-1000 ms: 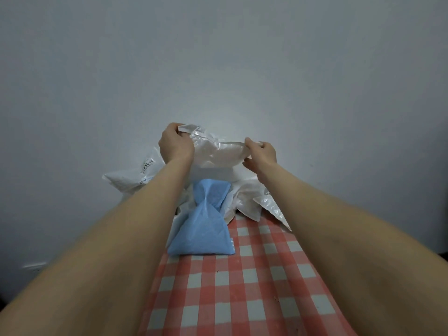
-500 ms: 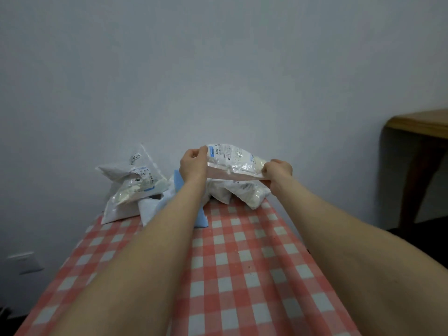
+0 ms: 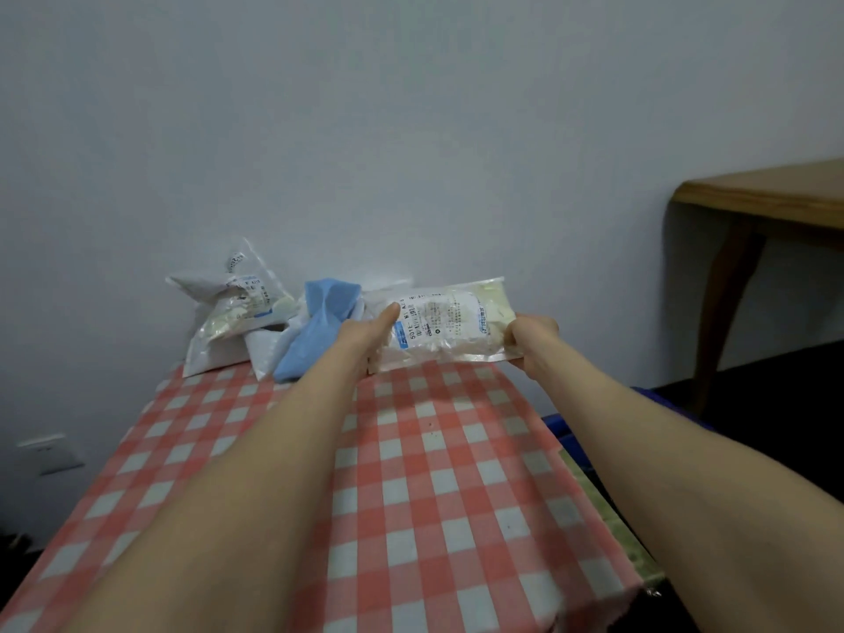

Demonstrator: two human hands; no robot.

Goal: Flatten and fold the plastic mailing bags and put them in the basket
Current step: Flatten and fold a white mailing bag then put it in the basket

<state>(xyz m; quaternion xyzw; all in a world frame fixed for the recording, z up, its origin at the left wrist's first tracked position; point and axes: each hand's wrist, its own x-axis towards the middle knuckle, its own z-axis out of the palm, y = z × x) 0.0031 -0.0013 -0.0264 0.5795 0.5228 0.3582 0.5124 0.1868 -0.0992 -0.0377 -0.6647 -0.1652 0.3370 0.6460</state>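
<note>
I hold a clear plastic mailing bag (image 3: pixel 450 319) with a printed white label just above the far end of the checked table. My left hand (image 3: pixel 367 333) pinches its left end, thumb on top. My right hand (image 3: pixel 532 342) grips its right edge. A blue bag (image 3: pixel 315 335) leans against the wall just left of my left hand. Further left stands a heap of white and clear mailing bags (image 3: pixel 230 312). No basket is in view.
The red-and-white checked tablecloth (image 3: pixel 438 486) covers the narrow table, whose right edge drops off beside something blue and dark (image 3: pixel 559 424). A wooden table (image 3: pixel 772 198) stands at the right. A wall socket (image 3: pixel 50 452) sits low on the left.
The bag came away from the pile toward me and turned so its label faces up. The view swung down and left, showing more tablecloth.
</note>
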